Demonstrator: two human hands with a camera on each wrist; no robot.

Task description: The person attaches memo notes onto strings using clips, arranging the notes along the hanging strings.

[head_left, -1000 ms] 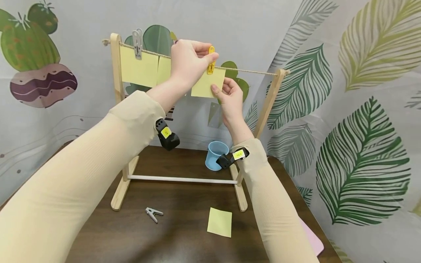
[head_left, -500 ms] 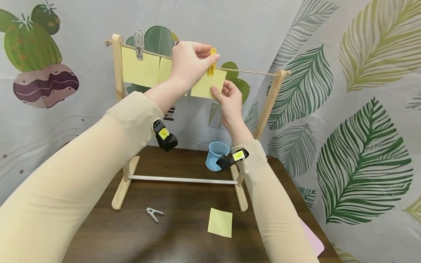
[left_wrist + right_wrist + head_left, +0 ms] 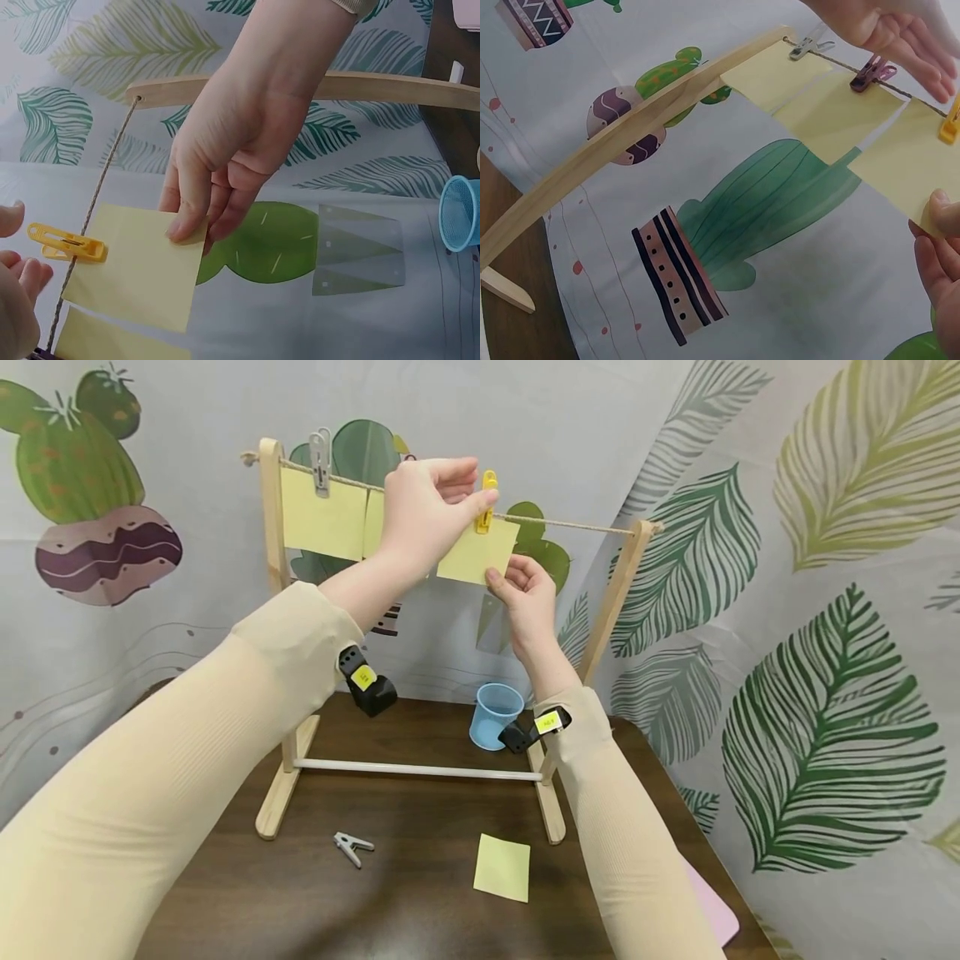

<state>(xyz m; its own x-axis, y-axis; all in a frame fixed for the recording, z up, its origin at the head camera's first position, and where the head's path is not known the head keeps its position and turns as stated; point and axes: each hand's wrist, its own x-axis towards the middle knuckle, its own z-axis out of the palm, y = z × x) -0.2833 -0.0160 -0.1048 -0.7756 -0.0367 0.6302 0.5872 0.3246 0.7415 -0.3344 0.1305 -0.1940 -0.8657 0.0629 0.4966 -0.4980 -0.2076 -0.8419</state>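
In the head view a yellow clothespin [image 3: 485, 521] sits on the rope [image 3: 570, 523], clipping a yellow sticky note [image 3: 468, 557] there. My left hand [image 3: 423, 514] is beside it, thumb and fingers spread apart around the pin's handles; the left wrist view shows a gap between them and the yellow clothespin [image 3: 75, 245]. The lower right corner of that note is pinched by my right hand [image 3: 531, 606], thumb in front and fingers behind. Two more notes hang to the left, one under a grey clothespin [image 3: 321, 464], one under a dark purple clothespin [image 3: 871, 73].
A wooden frame [image 3: 618, 593] with a white crossbar [image 3: 420, 769] carries the rope. On the table [image 3: 420, 893] lie a light grey clothespin [image 3: 352, 847] and a loose sticky note [image 3: 502, 868]. A blue cup [image 3: 495, 714] stands behind the crossbar; something pink [image 3: 712, 906] lies by the right edge.
My left thumb and fingers have parted from the yellow clothespin, and that hand has drawn slightly left. My right hand has slid a little down on the note's corner. The clothespin stays on the rope.
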